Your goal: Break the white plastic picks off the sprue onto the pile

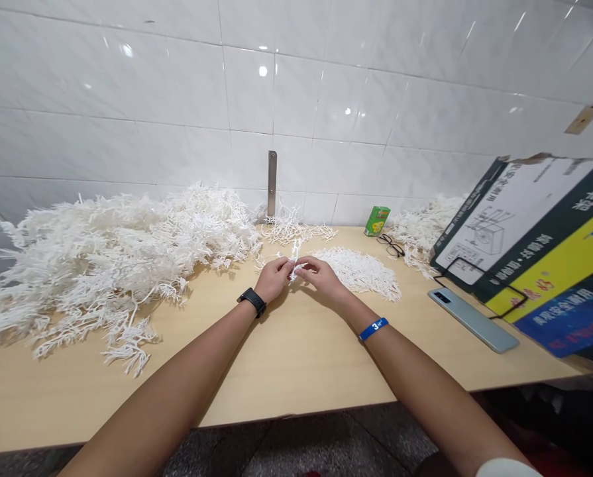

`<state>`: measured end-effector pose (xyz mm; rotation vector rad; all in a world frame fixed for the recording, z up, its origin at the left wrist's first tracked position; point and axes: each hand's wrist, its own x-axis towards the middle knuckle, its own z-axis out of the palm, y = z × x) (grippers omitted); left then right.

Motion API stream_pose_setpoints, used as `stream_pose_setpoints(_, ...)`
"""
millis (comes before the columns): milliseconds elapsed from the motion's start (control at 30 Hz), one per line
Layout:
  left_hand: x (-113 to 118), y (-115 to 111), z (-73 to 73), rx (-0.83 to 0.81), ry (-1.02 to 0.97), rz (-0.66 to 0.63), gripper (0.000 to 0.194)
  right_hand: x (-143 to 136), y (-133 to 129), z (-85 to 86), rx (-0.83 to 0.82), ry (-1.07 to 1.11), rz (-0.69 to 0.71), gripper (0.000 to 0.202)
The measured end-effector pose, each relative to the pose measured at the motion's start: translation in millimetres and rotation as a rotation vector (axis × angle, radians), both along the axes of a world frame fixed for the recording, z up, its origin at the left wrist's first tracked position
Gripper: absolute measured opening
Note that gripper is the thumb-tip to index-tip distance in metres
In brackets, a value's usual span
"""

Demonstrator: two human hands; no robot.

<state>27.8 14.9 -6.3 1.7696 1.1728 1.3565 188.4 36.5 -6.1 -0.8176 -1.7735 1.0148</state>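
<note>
Centre of frame: left hand (275, 278) and right hand (321, 277) meet over the pale wood table (296, 358). Between them, a small white branched piece (296, 249), upper part sticking up past the fingertips. Left grip: thumb and fingers together, clamped on the piece. Right grip: also closed on it, low down; exact finger contact small and partly hidden. Black watch (253, 301) on left wrist, blue wristband (374, 328) on right forearm.

Just right of centre, beside and behind the right hand: flat pile of short white bits (363, 273). Left side of frame: large tangled heap of white branched strands (142, 245), reaching toward the wall. Upper centre: smaller white tangle (287, 228) at the foot of an upright metal strip (271, 182), against white wall tiles (177, 79).

Right of centre, farther back: green box (377, 220), standing; dark-framed glasses (391, 246) near it; another white heap (428, 220) behind. Right edge: printed carton (539, 245), tilted; grey phone (472, 319) lying in front.
</note>
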Motion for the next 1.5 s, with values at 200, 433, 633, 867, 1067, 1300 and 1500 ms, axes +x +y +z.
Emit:
stream_pose_setpoints(200, -0.9, 2.7, -1.8, 0.006, 0.018, 0.025, 0.036, -0.1, 1.8, -0.1, -0.174, 0.047, 0.114, 0.028)
stream_pose_setpoints(433, -1.7, 4.0, -2.3, 0.008, 0.042, 0.041, 0.038, 2.0, 0.1, 1.7, -0.273, 0.034, 0.164, 0.035)
stream_pose_setpoints(633, -0.4, 3.6, -1.0, -0.022, -0.048, 0.018, 0.035, 3.2, 2.5, 0.4, -0.241, 0.052, 0.19, 0.04)
stream_pose_setpoints(867, -1.1, 4.9, -1.4, -0.029, -0.064, 0.019, 0.035, 4.3, 4.3, -3.0, -0.268, 0.077, 0.168, 0.037)
stream_pose_setpoints(1067, -0.8, 2.4, -2.9, 0.042, 0.055, 0.057, 0.038, 4.5, 4.4, -3.2, -0.251, -0.054, 0.174, 0.038)
stream_pose_setpoints(1300, -0.2, -1.1, -2.3, 0.093, 0.125, 0.057, 0.039, 4.1, 0.1, -4.5, -0.343, -0.065, 0.196, 0.038)
stream_pose_setpoints(1500, 2.5, -3.5, -1.0, 0.12, 0.133, 0.006, 0.034, 5.4, -3.4, -2.8, -0.39, -0.1, 0.308, 0.034)
